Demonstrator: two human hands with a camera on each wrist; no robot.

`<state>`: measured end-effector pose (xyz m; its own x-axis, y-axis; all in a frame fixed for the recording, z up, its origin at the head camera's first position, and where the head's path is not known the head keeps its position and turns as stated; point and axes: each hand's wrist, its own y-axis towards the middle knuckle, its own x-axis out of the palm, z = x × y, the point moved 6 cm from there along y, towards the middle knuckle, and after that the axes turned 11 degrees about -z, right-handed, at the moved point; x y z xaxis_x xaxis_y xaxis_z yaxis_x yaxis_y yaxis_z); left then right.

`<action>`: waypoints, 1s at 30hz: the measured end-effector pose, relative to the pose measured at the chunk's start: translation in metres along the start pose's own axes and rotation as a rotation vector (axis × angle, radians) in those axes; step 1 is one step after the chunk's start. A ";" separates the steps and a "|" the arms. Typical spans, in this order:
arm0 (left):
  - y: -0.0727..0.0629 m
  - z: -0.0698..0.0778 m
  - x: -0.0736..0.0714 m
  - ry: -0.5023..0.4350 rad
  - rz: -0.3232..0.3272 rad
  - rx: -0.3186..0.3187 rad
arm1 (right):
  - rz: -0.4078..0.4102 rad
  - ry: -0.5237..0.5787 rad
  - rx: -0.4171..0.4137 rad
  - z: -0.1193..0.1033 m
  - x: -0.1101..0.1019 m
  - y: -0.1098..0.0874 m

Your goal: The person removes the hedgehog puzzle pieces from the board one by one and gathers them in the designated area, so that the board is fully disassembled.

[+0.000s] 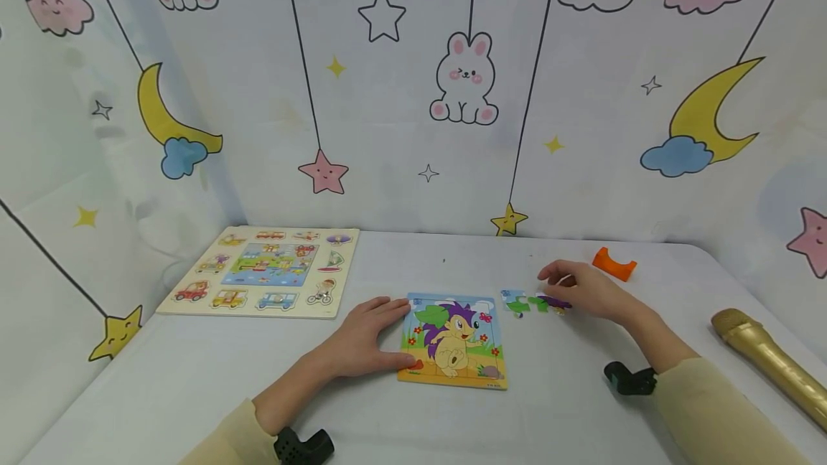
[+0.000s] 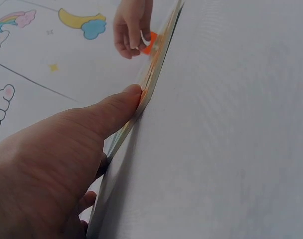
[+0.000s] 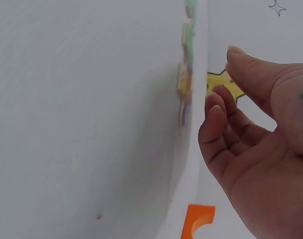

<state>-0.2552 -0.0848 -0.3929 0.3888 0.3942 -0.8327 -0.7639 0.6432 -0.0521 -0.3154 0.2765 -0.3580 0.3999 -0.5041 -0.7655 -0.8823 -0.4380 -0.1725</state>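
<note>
A square hedgehog jigsaw puzzle [image 1: 455,346] lies on the white table in front of the person. The left hand [image 1: 352,343] rests along its left side, fingers extended toward the upper left corner and thumb over the lower left edge. In the left wrist view, the thumb [image 2: 119,107] touches the puzzle's edge. Several loose jigsaw pieces [image 1: 517,303] lie right of the puzzle, green, blue and purple. Over the purple piece [image 1: 557,302] hovers the right hand [image 1: 584,289], its fingers loosely bent. The right wrist view shows its thumb apart from its fingers, nothing between them.
An orange arched object [image 1: 614,264] lies beyond the right hand. At the right is a gold microphone [image 1: 769,361]. A cream vehicle-picture board [image 1: 171,303] lies at the back left. A patterned cloth backdrop [image 1: 400,113] stands behind the table.
</note>
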 end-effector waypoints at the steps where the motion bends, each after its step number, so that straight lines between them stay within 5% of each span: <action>1: 0.000 0.000 0.000 0.001 0.000 0.001 | 0.001 0.006 -0.003 -0.002 -0.001 0.000; 11: 0.000 0.000 0.000 -0.004 -0.007 -0.012 | 0.039 0.081 -0.074 -0.030 0.005 0.007; 30: 0.001 -0.001 0.001 0.003 -0.004 -0.010 | -0.084 0.108 -0.131 -0.075 0.057 0.031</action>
<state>-0.2558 -0.0847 -0.3943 0.3900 0.3900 -0.8341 -0.7676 0.6380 -0.0606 -0.3010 0.1783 -0.3605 0.5017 -0.5352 -0.6796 -0.8073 -0.5719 -0.1457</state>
